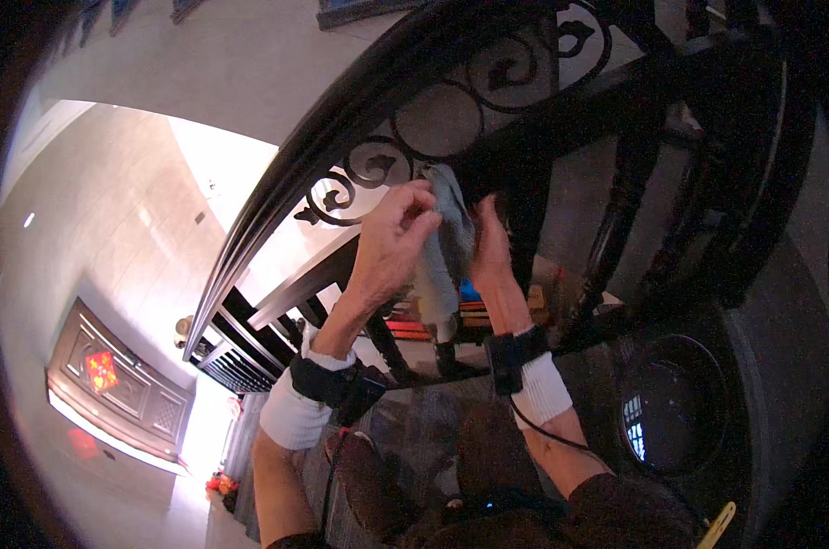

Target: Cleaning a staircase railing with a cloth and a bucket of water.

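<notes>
A pale grey-green cloth (447, 206) hangs over a part of the dark stair railing (284, 165), just below its scrollwork, in the middle of the head view. On its left side is my left hand (397, 237), with thumb and fingers curled at the cloth's edge; whether they pinch it is unclear. My right hand (491, 240) is at the cloth's right side, its fingers pointing up and partly hidden against the dark post. The cloth's lower part drapes down a baluster. Both wrists wear white cuffs with black strapped devices.
Dark turned balusters (610, 219) stand on the right. A round dark basin-like vessel (675, 405) with water or a glossy surface sits at lower right. Red and orange items (411, 322) lie beyond the railing. A wooden door (123, 384) shows at far left. A cable runs along my right forearm.
</notes>
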`<state>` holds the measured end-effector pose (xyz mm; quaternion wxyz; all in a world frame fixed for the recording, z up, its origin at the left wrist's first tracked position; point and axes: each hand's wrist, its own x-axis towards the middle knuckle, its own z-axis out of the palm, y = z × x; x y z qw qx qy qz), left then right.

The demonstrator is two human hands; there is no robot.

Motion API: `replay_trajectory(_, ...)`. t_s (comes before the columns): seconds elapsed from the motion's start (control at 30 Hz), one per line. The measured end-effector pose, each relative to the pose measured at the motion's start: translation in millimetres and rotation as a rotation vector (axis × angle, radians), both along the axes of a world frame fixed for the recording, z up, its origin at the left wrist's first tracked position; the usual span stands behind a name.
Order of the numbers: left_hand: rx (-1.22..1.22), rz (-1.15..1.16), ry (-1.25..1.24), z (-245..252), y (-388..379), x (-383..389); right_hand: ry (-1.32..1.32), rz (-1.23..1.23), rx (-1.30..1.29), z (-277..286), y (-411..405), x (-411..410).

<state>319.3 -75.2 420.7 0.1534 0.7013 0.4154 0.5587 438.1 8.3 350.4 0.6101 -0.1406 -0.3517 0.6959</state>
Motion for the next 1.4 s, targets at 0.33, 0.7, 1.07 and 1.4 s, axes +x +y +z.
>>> replay_trajectory(0.33, 0.337, -0.166, 0.463, -25, 5, 26, -0.262, -0.244, 0.214, 42, -63, 37)
replay_trajectory(0.7, 0.393, -0.038, 0.208, 16, 9, 55, -0.470, -0.838, 0.638, 89, -40, 68)
replay_trajectory(1.07, 0.436, 0.050, 0.150, 23, 21, 58, -0.675, -0.872, 0.781, 100, -27, 72)
replay_trajectory(1.4, 0.486, 0.437, 0.523, 23, 37, 71, -0.682, -0.808, 0.887, 109, -37, 68)
